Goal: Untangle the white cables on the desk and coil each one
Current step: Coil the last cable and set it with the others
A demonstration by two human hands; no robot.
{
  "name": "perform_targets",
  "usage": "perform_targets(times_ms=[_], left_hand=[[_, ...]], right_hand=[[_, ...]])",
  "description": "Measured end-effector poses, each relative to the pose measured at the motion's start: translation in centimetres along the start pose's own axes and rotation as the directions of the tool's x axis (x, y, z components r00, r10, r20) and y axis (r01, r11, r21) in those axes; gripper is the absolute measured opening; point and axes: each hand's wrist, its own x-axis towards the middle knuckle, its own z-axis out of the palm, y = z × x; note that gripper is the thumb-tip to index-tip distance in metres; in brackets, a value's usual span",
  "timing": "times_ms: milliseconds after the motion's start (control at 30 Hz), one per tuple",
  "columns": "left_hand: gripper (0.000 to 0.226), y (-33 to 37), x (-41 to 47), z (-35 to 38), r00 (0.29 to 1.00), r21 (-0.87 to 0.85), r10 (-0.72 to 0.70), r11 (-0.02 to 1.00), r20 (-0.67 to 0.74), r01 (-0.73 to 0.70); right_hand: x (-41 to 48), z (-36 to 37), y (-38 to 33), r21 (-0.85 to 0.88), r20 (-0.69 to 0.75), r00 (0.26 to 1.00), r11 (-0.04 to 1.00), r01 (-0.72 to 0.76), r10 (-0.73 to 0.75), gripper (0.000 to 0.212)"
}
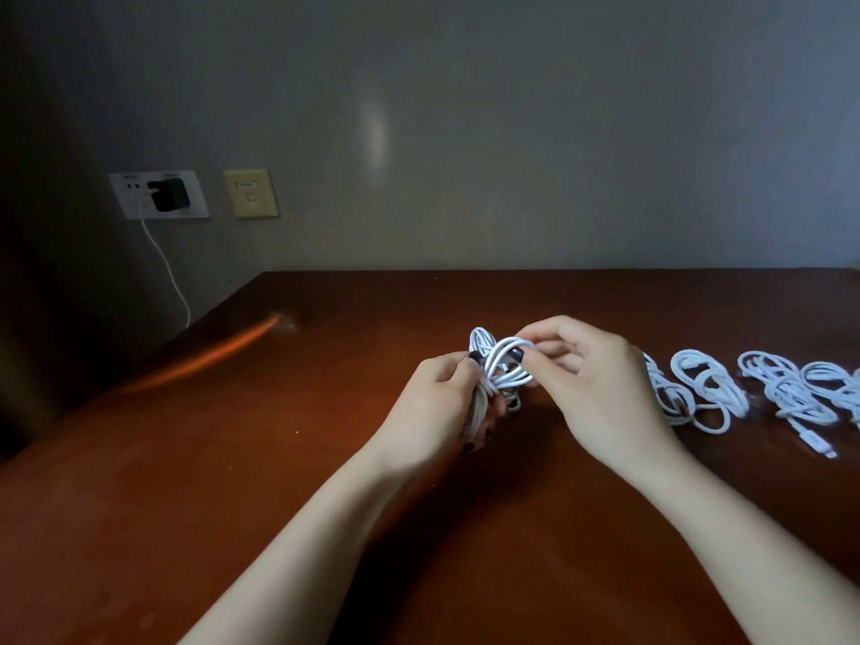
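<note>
Above the desk's [232, 458] middle, my left hand [433, 407] grips the white cable bundle [500, 372] while my right hand [595, 384] pinches one loop. It looks light, limp and springy, so I'd hold the gathered strands, not the plug.

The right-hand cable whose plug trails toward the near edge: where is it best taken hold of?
Pinch the plug from above on the near side: it juts clear of that cable, whose loops are bunched, and lies free on the desk.
</note>
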Motion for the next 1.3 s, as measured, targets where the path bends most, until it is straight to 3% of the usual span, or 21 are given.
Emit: perform_targets(times_ms=[167,400,600,833,1033,1300], left_hand=[[0.028,-0.7,0.2,-0.1,0.993,0.220,0.045,0.975,-0.112,-0.019],[0.021,-0.6,-0.1,0.0,0.988,0.211,0.076,0.976,-0.136,-0.046],[0.020,-0.5,-0.4,0.1,0.992,0.185,0.076,0.981,-0.105,-0.055],[0.022,-0.8,-0.2,0.2,0.991,0.204,0.057,0.979,-0.119,-0.032],[0.021,-0.9,-0.2,0.5,0.983,0.240,0.102,0.969,-0.151,-0.064],[0.027,-0.4,0.0,-0.3,0.992,0.137,0.085,0.988,-0.094,-0.072]], right_hand=[[-0.2,0.3,-0.3,0.138,0.021,0.997,0.988,-0.070,0.068,0.022],[-0.2,-0.2,-0.5,0.239,0.109,0.986,0.960,-0.147,0.123,0.020],[0.0,-0.8,-0.6,0.166,0.177,0.981,0.980,-0.112,0.082,0.021],[-0.1,-0.6,-0.4,-0.133,0.163,0.986,0.991,-0.019,0.041,0.022],[-0.3,0.5,-0.3,-0.049,0.062,0.995,0.996,-0.076,0.079,0.028],[0.1,-1.0,-1.2,0.033,0.247,0.967,0.997,-0.074,0.063,0.029]])
